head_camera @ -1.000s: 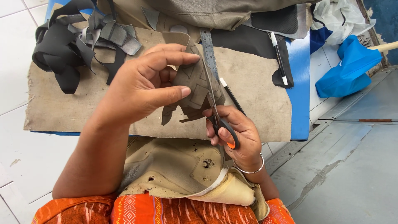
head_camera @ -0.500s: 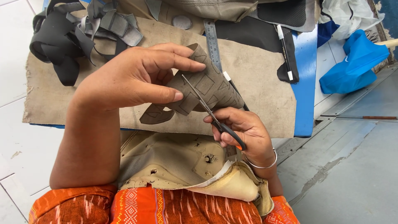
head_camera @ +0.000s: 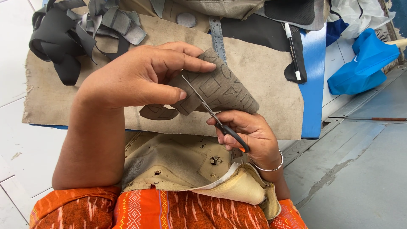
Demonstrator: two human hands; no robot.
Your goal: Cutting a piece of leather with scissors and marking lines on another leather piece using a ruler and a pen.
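My left hand point(head_camera: 140, 76) pinches a grey-brown piece of suede-like material point(head_camera: 222, 89) marked with drawn squares and circles, holding it up above the board. My right hand point(head_camera: 250, 133) grips a pair of scissors point(head_camera: 212, 112) with black and orange handles. The blades run up along the left edge of the piece, just under my left thumb. A cut strip of the same material point(head_camera: 157, 112) hangs below my left hand.
A tan fabric sheet point(head_camera: 271, 85) covers a blue board point(head_camera: 313, 76). Dark straps and scraps point(head_camera: 72, 34) lie at the top left. A steel ruler point(head_camera: 217, 36), a white marker point(head_camera: 292, 51) and a blue bag point(head_camera: 364, 63) are nearby. Tan cloth point(head_camera: 178, 165) covers my lap.
My left hand has turned the marked piece, and the scissors have swung from pointing straight up to slanting up-left along its edge. Both hands have shifted slightly right.
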